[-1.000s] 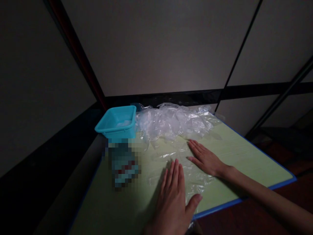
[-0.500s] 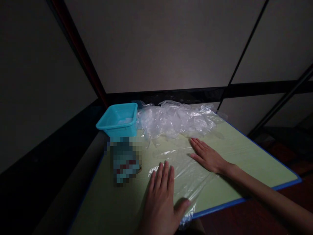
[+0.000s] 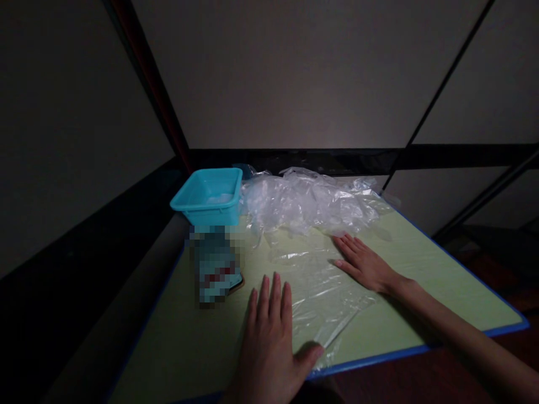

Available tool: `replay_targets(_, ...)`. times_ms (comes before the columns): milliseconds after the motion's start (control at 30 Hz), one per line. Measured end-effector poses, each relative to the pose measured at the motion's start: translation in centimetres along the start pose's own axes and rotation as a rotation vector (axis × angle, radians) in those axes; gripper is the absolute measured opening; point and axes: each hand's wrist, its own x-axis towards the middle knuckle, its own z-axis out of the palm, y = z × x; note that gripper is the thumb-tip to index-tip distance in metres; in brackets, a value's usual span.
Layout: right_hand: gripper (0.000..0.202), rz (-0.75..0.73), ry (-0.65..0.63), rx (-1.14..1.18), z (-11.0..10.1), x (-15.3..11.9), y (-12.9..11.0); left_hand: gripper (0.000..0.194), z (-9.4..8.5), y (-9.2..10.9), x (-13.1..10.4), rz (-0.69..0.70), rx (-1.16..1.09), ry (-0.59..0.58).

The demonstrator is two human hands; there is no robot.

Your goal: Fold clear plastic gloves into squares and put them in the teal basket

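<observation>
Nearest to me, at the bottom centre, is my left hand, seen from the back. It is flat and wide, fingers straight and pointing away from me, thumb stretched out to the right. The thumb lies over the near part of a thin, clear plastic sheet; I cannot tell how firmly it presses.

The sheet is spread, lightly wrinkled and shiny, on a pale green table with a blue edge. It lies between my two hands, its near end reaching that edge.

A little farther off, my right forearm comes in from the lower right. My right hand is also wide, palm down at the sheet's right side, fingers together and thumb apart, pointing up and left.

Across to the left is a pixelated object, too masked to identify. Just behind it sits a turquoise plastic basin, with something pale inside.

Right beside the basin, along the back of the table, spreads a crumpled heap of clear plastic. Beyond everything stand dim, greyish panels, crossed by a glossy black band.
</observation>
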Motion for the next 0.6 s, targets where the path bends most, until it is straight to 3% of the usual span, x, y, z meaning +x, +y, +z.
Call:
replay_targets(133,0.065,0.012,0.032,-0.002,-1.1,-0.6,2.9,0.095,0.0,0.0,-0.1,-0.001,0.006,0.006)
replay_targets(233,0.059,0.120,0.183,-0.022,-2.6,-1.5,3.2,0.096,0.2,-0.1,-0.1,0.001,0.016,0.036)
replay_targets(300,0.053,0.180,0.237,-0.027,-3.6,-2.1,1.1,0.095,0.5,-0.2,-0.1,0.007,0.020,0.070)
replay_targets(367,0.048,0.169,0.257,0.060,-4.5,-2.6,-3.0,0.094,0.9,-0.2,-0.1,0.021,0.026,0.117)
replay_targets(500,0.060,-0.211,0.057,0.209,-4.7,-2.7,-11.6,0.084,1.5,-0.5,-0.2,0.076,0.060,0.226)
replay_targets(600,0.065,-0.316,-0.031,0.260,-3.7,-2.6,-14.1,0.076,1.7,-0.6,-0.2,0.111,0.104,0.288)
